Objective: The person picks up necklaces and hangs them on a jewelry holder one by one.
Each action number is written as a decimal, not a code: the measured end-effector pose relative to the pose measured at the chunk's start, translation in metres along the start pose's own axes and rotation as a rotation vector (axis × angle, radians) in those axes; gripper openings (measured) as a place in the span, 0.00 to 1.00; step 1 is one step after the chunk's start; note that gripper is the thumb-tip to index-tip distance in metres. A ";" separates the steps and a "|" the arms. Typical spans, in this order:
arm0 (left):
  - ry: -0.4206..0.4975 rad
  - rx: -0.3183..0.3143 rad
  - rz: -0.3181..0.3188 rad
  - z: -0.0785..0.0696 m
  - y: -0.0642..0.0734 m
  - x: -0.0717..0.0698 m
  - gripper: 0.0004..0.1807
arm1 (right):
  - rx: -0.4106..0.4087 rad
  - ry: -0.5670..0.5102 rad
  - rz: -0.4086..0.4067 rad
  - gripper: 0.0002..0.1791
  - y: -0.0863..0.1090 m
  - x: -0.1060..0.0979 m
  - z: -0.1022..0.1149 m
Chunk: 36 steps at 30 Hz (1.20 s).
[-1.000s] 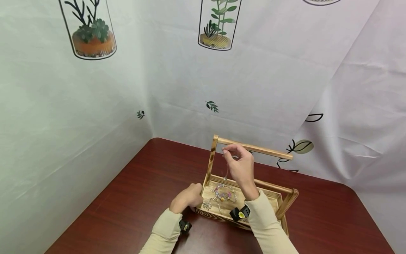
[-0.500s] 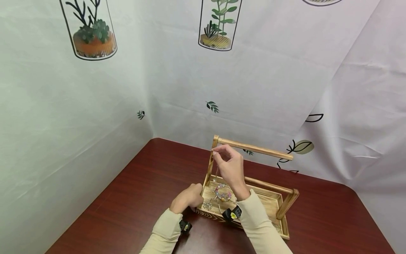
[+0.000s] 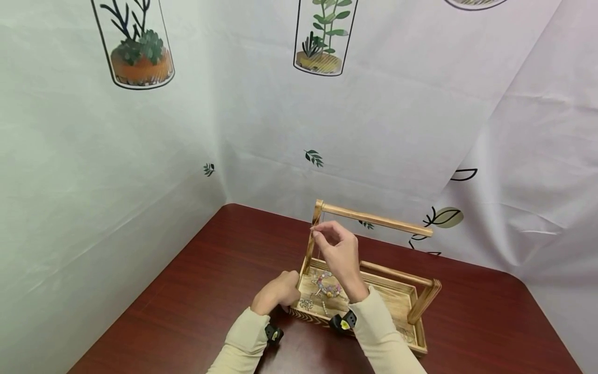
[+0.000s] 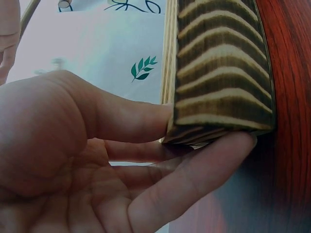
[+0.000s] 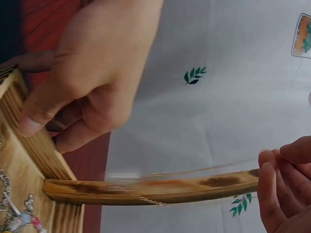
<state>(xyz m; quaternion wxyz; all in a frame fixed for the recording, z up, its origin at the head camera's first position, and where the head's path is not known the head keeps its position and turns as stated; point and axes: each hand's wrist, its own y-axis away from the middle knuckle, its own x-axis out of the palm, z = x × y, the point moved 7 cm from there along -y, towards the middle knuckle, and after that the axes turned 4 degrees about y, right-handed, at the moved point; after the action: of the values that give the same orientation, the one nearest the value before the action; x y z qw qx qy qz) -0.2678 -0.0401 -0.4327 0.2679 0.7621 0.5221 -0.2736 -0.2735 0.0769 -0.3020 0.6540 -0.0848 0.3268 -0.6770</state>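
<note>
My left hand [image 3: 279,292] grips the left end of a wooden tray [image 3: 399,304] with tall handles. In the left wrist view its thumb and fingers hold the corner of the dark-grained wall [image 4: 221,73]. My right hand [image 3: 341,254] is raised over the tray's left part, beside the left handle post [image 3: 310,244]. Its thumb and forefinger pinch a fine chain necklace [image 5: 154,201], which hangs from the fingertips along the post and is blurred in the right wrist view. A colourful beaded bracelet [image 3: 334,292] and a silver charm chain [image 3: 306,304] lie in the tray.
The back handle bar [image 3: 378,218] spans above the tray, with a lower front bar [image 3: 397,272] nearer me. The tray stands on a dark red table [image 3: 210,280]. A pale printed curtain [image 3: 261,119] hangs behind the table.
My right hand has moved left towards the left handle post, then slightly down, carrying the necklace. My left hand has stayed on the tray's end.
</note>
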 end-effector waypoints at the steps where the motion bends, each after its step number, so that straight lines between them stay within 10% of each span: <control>1: 0.002 -0.004 0.003 0.000 0.000 0.000 0.09 | 0.014 -0.005 -0.002 0.04 0.002 -0.001 -0.001; 15: 0.002 -0.016 0.021 0.001 -0.003 0.005 0.10 | 0.227 -0.060 0.072 0.03 0.042 -0.020 -0.019; 25: -0.012 -0.004 0.035 0.002 -0.005 0.002 0.10 | 0.324 0.154 0.391 0.08 0.084 -0.019 -0.094; 36: 0.007 0.006 0.034 0.000 -0.006 0.002 0.08 | 0.240 0.394 0.504 0.16 0.096 -0.012 -0.123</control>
<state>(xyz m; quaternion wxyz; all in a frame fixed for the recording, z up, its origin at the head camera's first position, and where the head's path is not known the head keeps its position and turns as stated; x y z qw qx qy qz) -0.2725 -0.0369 -0.4345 0.2683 0.7726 0.5093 -0.2678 -0.2586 0.1355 -0.4463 0.7303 0.2085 0.3757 -0.5310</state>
